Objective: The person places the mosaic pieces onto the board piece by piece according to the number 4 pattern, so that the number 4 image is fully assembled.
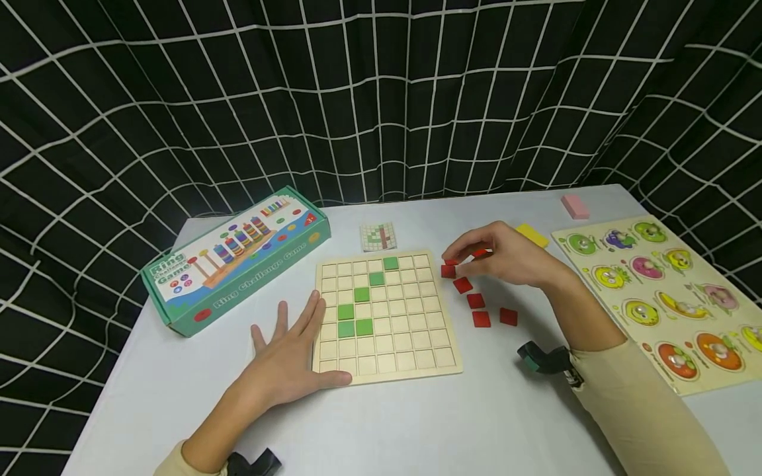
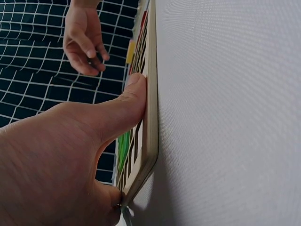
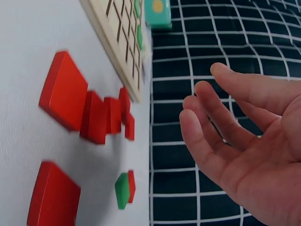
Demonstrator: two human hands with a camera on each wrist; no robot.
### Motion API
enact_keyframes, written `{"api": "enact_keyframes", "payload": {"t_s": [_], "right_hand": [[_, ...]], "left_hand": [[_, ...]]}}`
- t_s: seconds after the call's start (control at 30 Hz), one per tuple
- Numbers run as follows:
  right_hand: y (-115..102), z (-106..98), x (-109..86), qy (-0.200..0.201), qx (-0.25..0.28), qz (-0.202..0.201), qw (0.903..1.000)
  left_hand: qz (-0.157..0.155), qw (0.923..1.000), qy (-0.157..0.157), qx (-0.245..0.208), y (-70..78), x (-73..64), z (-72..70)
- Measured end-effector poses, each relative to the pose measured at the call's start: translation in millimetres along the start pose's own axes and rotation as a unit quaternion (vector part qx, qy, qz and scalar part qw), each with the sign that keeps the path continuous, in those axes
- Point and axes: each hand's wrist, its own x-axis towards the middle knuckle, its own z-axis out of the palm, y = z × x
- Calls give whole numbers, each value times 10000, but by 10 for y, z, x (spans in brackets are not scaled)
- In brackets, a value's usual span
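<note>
A wooden grid board (image 1: 411, 340) lies on the white table with several green tiles (image 1: 362, 295) set in a stepped line of its cells. My left hand (image 1: 288, 360) rests at its left side, fingers spread and straight. The left thumb (image 2: 134, 89) touches the board's near edge. Over a loose group of red tiles (image 1: 475, 301) at the board's right hovers my right hand (image 1: 503, 256), fingers loosely bent and thumb apart. Nothing shows between the right fingers (image 3: 190, 125). A green tile (image 3: 122, 190) lies against a red one below that hand.
A small pattern card (image 1: 378, 237) lies behind the board. The Ring Challenge Game box (image 1: 238, 258) stands at back left. On the right are a fruit puzzle board (image 1: 673, 284), a pink block (image 1: 575, 206) and a yellow piece (image 1: 532, 235). A gridded black curtain (image 1: 393, 99) hangs behind.
</note>
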Motion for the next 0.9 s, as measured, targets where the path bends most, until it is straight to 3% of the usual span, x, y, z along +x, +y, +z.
{"api": "enact_keyframes", "payload": {"t_s": [0.43, 0.9], "right_hand": [[291, -208, -42, 88, -333, 156, 9993], [557, -307, -59, 16, -131, 434, 9990]], "left_hand": [[-31, 10000, 3, 15, 12, 8, 2], [-33, 10000, -18, 40, 25, 5, -4]]}}
